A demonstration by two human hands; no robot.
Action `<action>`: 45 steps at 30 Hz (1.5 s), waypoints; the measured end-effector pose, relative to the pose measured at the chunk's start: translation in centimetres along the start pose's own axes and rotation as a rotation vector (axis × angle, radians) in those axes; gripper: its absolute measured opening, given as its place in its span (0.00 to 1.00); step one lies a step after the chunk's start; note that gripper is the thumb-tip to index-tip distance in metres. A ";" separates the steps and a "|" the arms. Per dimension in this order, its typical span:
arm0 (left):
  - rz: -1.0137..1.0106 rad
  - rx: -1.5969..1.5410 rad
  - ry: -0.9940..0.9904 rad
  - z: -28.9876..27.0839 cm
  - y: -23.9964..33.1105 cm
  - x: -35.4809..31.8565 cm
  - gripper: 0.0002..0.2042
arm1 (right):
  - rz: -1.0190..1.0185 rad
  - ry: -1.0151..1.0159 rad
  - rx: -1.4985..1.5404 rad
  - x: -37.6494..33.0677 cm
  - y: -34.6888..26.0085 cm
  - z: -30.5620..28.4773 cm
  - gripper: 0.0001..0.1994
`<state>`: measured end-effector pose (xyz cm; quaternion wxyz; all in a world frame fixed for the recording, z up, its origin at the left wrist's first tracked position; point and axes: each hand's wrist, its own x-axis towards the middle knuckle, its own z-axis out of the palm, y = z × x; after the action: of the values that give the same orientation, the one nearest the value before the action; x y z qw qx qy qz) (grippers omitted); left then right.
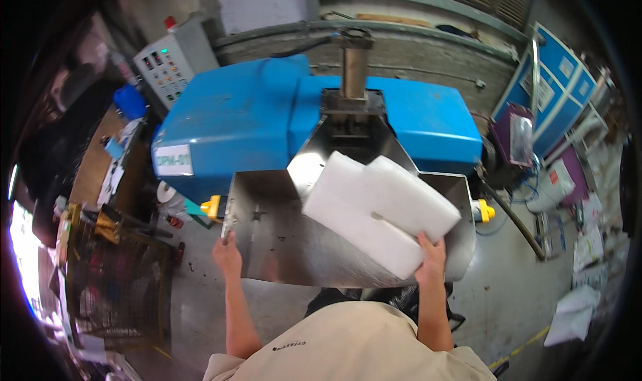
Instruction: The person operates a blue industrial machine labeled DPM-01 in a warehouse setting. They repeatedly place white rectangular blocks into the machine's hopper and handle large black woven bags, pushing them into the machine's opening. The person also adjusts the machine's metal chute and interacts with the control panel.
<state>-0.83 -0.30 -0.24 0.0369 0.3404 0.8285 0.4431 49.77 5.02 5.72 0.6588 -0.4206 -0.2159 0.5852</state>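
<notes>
White foam slabs [368, 207], two pieces lying side by side with a slit between them, are tilted over the right half of a wide metal hopper [287, 257]. My right hand [431, 257] is closed on their near right corner, thumb on top and the other fingers partly hidden below. My left hand [228, 254] grips the left rim of the hopper near its front corner. Behind the slabs, the hopper narrows into a chute that rises to a metal column [353, 73] on the blue machine [231, 113].
Yellow buttons [212, 208] stick out on both sides of the hopper. A control cabinet [170, 63] with a red lamp stands back left. A wire cage cart [117, 284] is on the left. Blue panels [555, 80], a metal bar [511, 217] and white sacks [575, 314] are at the right.
</notes>
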 end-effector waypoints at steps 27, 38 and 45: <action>-0.038 -0.298 -0.340 -0.7 -2.2 1.1 0.21 | 0.676 -0.309 0.161 -13.6 15.7 -3.8 0.25; 0.035 -0.430 -0.610 -1.4 -3.2 3.3 0.26 | 0.673 1.037 -0.350 -47.1 41.6 -16.6 0.13; 0.177 -0.271 -0.582 -0.8 -4.6 4.2 0.28 | 0.993 0.550 -0.984 -63.2 56.6 -12.2 0.18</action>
<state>-6.77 -0.07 -2.22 0.2784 0.5152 0.6840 0.4350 11.91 -61.13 -33.54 0.0834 -0.8454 -0.0650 0.5236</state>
